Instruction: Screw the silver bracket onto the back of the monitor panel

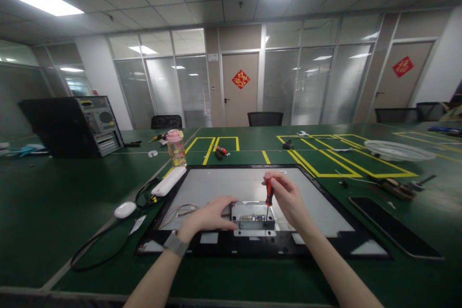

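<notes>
My right hand (pixel 288 195) is closed round the red-and-black handle of a screwdriver (pixel 269 193), held upright. Its shaft points down at the right end of a silver metal bracket (pixel 249 210) with small parts inside; the exact contact of the tip is too small to make out. At the bracket's left end, my left hand (pixel 214 214) grips it between thumb and fingers, a watch on that wrist. Under both hands lies a large flat display panel (pixel 310 207) with a grey back and black frame. Thin wires (pixel 180 210) run over the panel left of the bracket.
Left of the panel are a white power strip (pixel 169 181), black cables (pixel 97 236), a white mouse (pixel 124 209) and a pink-lidded bottle (pixel 176 148). A computer case (pixel 72 125) stands far left. Pliers (pixel 220 152) lie behind; a black slab (pixel 395 226) lies right.
</notes>
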A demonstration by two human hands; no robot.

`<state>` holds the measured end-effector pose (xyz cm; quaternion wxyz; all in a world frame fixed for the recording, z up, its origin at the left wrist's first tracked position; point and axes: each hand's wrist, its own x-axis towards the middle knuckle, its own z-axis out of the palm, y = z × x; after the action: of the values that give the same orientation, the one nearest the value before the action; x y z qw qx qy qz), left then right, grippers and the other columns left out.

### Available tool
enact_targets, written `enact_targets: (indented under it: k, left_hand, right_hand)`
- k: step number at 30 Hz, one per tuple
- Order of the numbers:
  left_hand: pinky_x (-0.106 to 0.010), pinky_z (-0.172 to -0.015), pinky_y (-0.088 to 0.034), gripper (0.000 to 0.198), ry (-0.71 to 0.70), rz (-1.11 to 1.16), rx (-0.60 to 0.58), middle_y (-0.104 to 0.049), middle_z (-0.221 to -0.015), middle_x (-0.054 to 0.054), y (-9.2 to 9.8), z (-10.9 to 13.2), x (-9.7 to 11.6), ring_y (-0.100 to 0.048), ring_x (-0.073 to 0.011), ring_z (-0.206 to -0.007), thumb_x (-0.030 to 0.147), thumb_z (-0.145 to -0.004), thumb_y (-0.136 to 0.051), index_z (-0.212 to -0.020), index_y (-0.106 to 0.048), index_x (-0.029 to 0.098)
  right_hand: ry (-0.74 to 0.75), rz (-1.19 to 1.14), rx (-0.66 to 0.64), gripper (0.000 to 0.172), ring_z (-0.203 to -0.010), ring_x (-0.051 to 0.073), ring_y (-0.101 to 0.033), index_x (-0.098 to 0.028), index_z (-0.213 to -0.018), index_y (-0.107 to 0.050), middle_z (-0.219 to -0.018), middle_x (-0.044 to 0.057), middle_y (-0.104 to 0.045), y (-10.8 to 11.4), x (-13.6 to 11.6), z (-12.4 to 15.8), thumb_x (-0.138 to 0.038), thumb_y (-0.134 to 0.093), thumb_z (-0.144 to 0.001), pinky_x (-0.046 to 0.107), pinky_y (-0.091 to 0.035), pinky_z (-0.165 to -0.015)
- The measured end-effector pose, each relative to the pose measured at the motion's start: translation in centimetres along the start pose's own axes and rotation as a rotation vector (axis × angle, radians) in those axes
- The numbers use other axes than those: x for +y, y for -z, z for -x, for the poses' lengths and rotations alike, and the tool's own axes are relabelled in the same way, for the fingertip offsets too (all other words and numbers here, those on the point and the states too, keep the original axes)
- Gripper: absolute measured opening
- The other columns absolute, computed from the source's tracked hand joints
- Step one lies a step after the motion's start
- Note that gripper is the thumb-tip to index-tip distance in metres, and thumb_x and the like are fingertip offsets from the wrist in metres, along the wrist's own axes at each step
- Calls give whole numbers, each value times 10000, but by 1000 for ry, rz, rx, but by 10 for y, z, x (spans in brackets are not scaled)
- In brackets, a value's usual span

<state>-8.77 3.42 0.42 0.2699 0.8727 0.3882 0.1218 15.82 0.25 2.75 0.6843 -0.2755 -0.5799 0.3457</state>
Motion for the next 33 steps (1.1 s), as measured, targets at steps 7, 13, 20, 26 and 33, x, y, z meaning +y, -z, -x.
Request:
enact_targets:
  k: [7,13,20,26,33]
  left_hand:
    - [-382,-1076,-326,762,1,5,-1,-475,-1382,-83,1,1,1,-443,-288,-1260,423,-702,-733,-1377,-422,256]
    - [-383,-1071,-334,766,-10,-5,3,-492,-1361,-85,-1,-2,-3,-454,-288,-1249,433,-695,-737,-1371,-431,242]
    - [-384,-1080,-323,765,-7,-8,5,-482,-1375,-82,-2,-1,-4,-443,-288,-1264,424,-696,-737,-1373,-424,254]
    - [-392,-1071,-333,757,-14,-6,11,-490,-1364,-85,-2,-1,-5,-451,-290,-1252,426,-698,-738,-1368,-430,258]
    - [-395,-1079,-322,767,-4,-5,3,-477,-1382,-85,-1,-1,-4,-440,-295,-1265,432,-695,-740,-1373,-424,259]
  right_hand:
    - [-65,-147,-54,227,-729,195,-599,-228,-957,-650,-795,38,-633,-2,-5,0,-422,-571,-869,349,-496,-692]
    - [-69,-88,4,215,-763,182,-567,-227,-828,-679,-794,21,-612,-2,-3,0,-438,-687,-784,307,-462,-709]
    - [-142,-225,-42,228,-726,180,-576,-233,-880,-677,-800,30,-632,-5,-8,1,-449,-625,-831,312,-453,-680]
    - [-93,-155,16,208,-736,171,-557,-232,-836,-691,-769,12,-613,-3,-6,-1,-432,-696,-777,301,-445,-703]
    - [-105,-202,-17,217,-781,184,-571,-224,-818,-683,-799,26,-618,-4,-7,0,-439,-651,-813,315,-454,-732]
